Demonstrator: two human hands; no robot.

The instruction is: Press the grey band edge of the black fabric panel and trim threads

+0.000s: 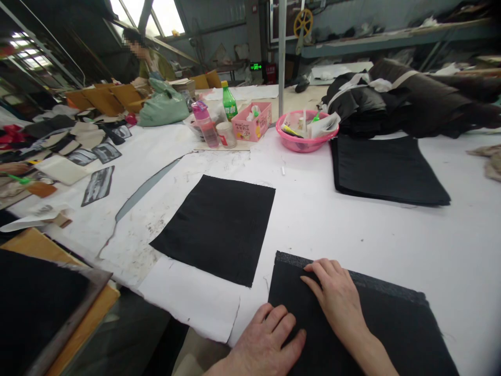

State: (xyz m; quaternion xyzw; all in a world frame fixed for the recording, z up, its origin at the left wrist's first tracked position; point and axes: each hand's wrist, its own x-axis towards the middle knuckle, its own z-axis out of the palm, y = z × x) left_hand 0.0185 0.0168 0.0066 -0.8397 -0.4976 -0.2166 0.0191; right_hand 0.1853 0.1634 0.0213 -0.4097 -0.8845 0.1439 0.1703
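Head view, and it's the black cloth panel (399,326), flat at the near right of the white-covered table (313,219)! My left hand (270,339) rests at its left side, fingers curled, thumb spread apart; my right hand (340,295) lies by the far edge, fingers bunched, thumb near forefinger, whether pinching cloth I can't tell. Looks light, soft, maybe slick, hardly fragile; best hold is that far edge, where the grey strip (391,287) seems stiffer
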